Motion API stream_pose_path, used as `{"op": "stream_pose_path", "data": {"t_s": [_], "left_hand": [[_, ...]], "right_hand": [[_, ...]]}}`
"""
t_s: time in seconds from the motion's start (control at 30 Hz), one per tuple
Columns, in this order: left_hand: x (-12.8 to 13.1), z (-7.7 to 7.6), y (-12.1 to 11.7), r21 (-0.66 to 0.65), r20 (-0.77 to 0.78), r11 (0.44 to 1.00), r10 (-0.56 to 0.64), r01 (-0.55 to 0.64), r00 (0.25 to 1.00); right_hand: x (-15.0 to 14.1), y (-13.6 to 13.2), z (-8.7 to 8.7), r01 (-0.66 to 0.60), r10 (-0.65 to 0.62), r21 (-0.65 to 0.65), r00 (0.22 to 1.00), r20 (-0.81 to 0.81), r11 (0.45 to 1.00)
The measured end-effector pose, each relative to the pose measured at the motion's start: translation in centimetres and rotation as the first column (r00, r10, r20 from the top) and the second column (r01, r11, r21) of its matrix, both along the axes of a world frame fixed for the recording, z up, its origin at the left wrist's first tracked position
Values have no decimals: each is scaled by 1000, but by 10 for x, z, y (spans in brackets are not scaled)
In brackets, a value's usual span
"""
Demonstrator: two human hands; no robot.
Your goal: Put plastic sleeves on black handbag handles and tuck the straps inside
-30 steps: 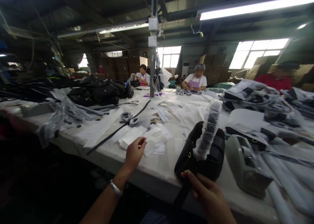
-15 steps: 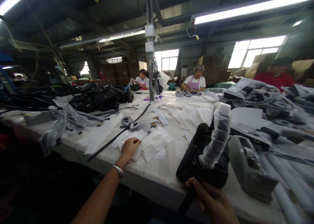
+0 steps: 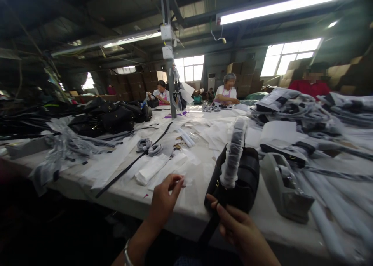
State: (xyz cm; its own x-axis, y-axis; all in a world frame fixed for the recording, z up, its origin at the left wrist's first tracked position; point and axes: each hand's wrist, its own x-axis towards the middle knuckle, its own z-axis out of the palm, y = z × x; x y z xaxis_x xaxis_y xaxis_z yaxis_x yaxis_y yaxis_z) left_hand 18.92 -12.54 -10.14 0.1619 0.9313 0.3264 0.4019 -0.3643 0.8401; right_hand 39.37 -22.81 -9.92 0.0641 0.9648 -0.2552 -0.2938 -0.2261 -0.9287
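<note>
A black handbag (image 3: 233, 196) lies at the table's front edge, its raised handle (image 3: 233, 153) wrapped in clear crinkled plastic. In front of the bag, my right hand (image 3: 236, 223) pinches a black strap (image 3: 209, 229) that hangs below the table edge. My left hand (image 3: 166, 198) is to the left of the bag, thumb and fingertips closed on a thin white sheet, mostly hidden or faint against the tabletop. Beyond it lie loose white paper sheets (image 3: 153, 168).
A grey tape dispenser (image 3: 287, 188) stands right of the bag. Plastic-wrapped goods (image 3: 291, 106) pile up behind it. Black bags (image 3: 116, 116) are heaped at the far left, near a long black strap (image 3: 128, 167) and coiled wrapped straps (image 3: 154, 148). Co-workers (image 3: 227, 93) sit across the table.
My left hand reached onto the white papers, then came back toward the bag, with the sheets shifted. My right hand keeps its pinch on the strap. The bag tilted slightly and settled again.
</note>
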Motion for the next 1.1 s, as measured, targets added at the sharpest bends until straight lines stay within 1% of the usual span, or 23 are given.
{"op": "stream_pose_path", "data": {"t_s": [0.1, 0.17, 0.23, 0.3, 0.37, 0.4, 0.53, 0.63, 0.73, 0.87, 0.97, 1.1], "left_hand": [[16, -6, -41, -13, -16, 995, -102, 102, 995], [20, -12, -57, -66, -3, 986, -155, 154, 988], [22, -17, -63, -184, 112, 959, -197, 215, 974], [26, -19, -61, -321, 301, 889, -232, 327, 925], [32, -17, -55, -391, 436, 818, -237, 421, 868], [36, -15, -51, -402, 459, 803, -239, 440, 856], [41, -3, -45, -398, 454, 814, -228, 424, 862], [33, -2, -48, -463, 488, 790, -152, 403, 859], [19, -8, -55, -536, 517, 761, -48, 366, 855], [4, -23, -65, -545, 582, 761, 41, 352, 812], [-2, -33, -72, -539, 633, 755, 71, 374, 771], [-8, -39, -78, -549, 625, 753, 82, 362, 777]], "right_hand": [[-2, -3, -2, 12, -12, 16, 1000, -9, 1000], [-2, -5, -2, 48, -49, 34, 998, 35, 998], [-2, -6, -2, 72, -77, 57, 992, 99, 996], [-2, -5, -3, 69, -80, 73, 985, 152, 995], [-2, -3, -4, 48, -62, 81, 981, 185, 996], [-2, -2, -5, 38, -55, 89, 979, 196, 995], [1, -1, -4, -3, -20, 114, 978, 208, 993], [4, -6, 0, 4, -17, 91, 989, 146, 996], [4, -8, 1, 52, -57, 75, 996, 74, 996], [-3, -4, -3, 173, -164, 68, 979, -118, 983], [-11, 0, -4, 247, -222, 71, 943, -248, 966], [-19, 6, -2, 359, -315, 70, 884, -344, 931]]}}
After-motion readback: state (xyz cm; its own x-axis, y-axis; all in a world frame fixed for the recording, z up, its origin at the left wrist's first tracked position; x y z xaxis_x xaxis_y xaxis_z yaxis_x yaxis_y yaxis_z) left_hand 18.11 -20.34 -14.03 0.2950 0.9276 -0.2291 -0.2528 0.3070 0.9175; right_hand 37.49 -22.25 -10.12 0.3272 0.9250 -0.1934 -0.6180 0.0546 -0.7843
